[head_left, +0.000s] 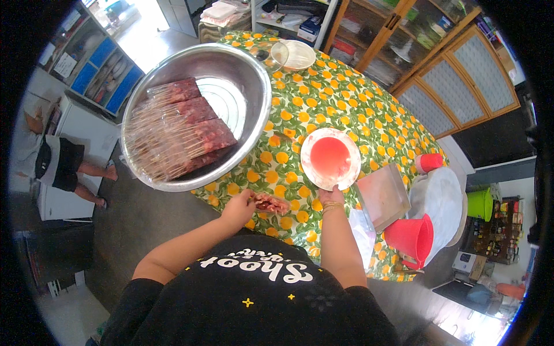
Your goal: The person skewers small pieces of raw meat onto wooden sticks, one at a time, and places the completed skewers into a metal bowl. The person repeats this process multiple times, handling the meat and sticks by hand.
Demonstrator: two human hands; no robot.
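My left hand (238, 210) is closed at the table's near edge on a small bunch of raw meat skewers (271, 203); the meat points right and the fist hides the sticks. My right hand (331, 196) grips the near rim of a white plate (307, 166) with red liquid (329, 155) pooled in it. Red smears mark the plate's rim. Ahead and to the left stands a large metal basin (261, 124). Inside it lie stacked raw meat skewers (199, 118), partly in clear plastic, with their sticks toward the left.
A fruit-patterned cloth covers the table (375, 130). On the right are a metal tray (384, 196), a red bucket (408, 236), a red cup (429, 163) and a large pale round lid-like thing (441, 202). A white bowl (300, 56) stands behind. Another person (63, 161) is at far left.
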